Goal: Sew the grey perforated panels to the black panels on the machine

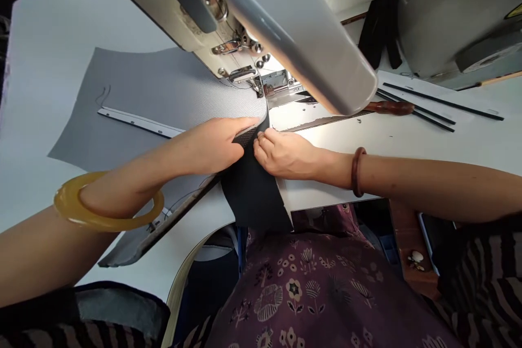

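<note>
Grey mesh fabric (155, 84) lies under the needle area of a sewing machine (196, 22), with a light strip (138, 122) across it. My left hand (214, 144) grips the folded edge of this fabric between thumb and fingers, just in front of the presser foot (258, 87). Close beside it, my right hand (281, 152) is closed on the edge of a black fabric piece (259, 190), which hangs down toward my lap. Both fabrics meet between my fingertips. The seam under the foot is partly hidden.
Thin black strips (444, 100) and a tool with a brown wooden handle (391, 107) lie on the white table (326, 138) at the right. The grey machine cover (302, 32) overhangs the work. The table's curved front edge is near my lap.
</note>
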Demonstrator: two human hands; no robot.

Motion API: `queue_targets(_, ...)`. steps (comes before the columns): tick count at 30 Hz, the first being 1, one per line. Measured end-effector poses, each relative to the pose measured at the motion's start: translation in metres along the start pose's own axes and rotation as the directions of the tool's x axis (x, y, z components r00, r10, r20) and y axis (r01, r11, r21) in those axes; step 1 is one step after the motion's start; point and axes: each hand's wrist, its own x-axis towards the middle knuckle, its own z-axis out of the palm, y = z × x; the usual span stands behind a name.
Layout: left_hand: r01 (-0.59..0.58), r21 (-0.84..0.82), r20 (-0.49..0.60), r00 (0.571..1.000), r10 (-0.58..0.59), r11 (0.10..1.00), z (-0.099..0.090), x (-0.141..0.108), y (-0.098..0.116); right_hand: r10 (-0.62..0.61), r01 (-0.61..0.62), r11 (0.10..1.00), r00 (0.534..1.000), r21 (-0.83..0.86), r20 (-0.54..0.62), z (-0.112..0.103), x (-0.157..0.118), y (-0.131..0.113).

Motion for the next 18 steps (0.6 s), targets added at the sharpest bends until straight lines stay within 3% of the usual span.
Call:
queue_targets(5,0.034,-0.107,0.036,0.999,-0.03,0.994,0.002,-0.001,-0.001,-0.015,0.014,1.0,0.999,0.02,0.031,0.001,0.006,-0.006)
queue_targets(11,0.091,-0.095,0.066,0.994,-0.085,0.991,0.006,0.001,0.001,0.042,-0.044,0.995,0.999,0.088,0.029,0.002,0.001,-0.007)
queue_targets(18,0.109,-0.012,0.038,0.993,-0.109,0.994,0.016,0.001,0.004,0.106,-0.131,0.985,0.972,0.109,0.209,-0.013,-0.005,-0.016)
